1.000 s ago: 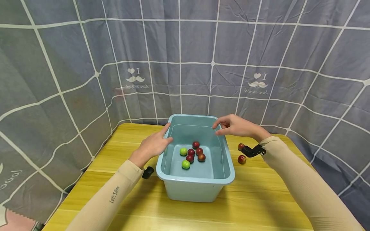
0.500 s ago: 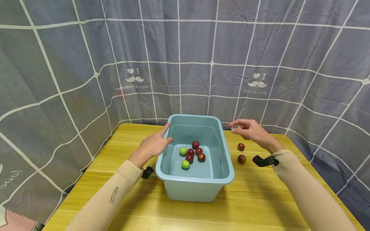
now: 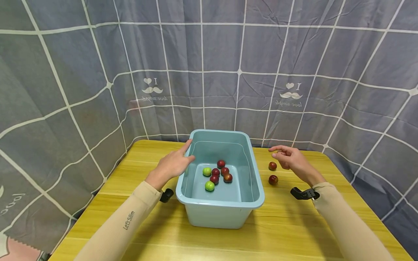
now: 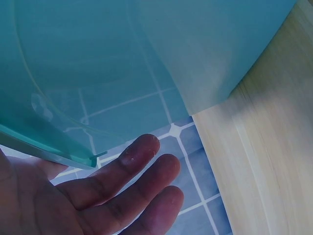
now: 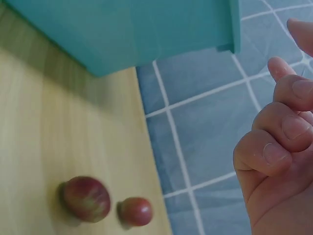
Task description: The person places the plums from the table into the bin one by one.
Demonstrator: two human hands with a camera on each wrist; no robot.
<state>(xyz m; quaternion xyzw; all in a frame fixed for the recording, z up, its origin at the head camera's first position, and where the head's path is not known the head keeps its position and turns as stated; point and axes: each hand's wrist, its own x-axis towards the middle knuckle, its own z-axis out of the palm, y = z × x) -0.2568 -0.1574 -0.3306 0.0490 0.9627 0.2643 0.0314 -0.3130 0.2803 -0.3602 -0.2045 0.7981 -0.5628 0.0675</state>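
A light blue plastic tub [image 3: 220,203] stands mid-table in the head view. My left hand [image 3: 173,164] rests on its left rim, thumb reaching over the inside. In the left wrist view, that hand's other fingers [image 4: 146,188] extend loosely outside the tub wall. Inside the tub lie several dark red plums [image 3: 225,171] and two green round fruits [image 3: 209,186]. To the tub's right, my right hand [image 3: 292,159] hovers holding nothing, index finger extended and the others bent. Two red plums on the table, a far one [image 3: 272,166] and a nearer one [image 3: 273,179], are beside it.
The yellow wooden table [image 3: 124,170] extends around the tub on all sides. A grey curtain [image 3: 222,90] with white grid lines hangs behind the table and along both sides.
My right hand has moved from above the tub's right rim out to the right and lower, near the two plums on the table. The left hand and the fruit have stayed put.
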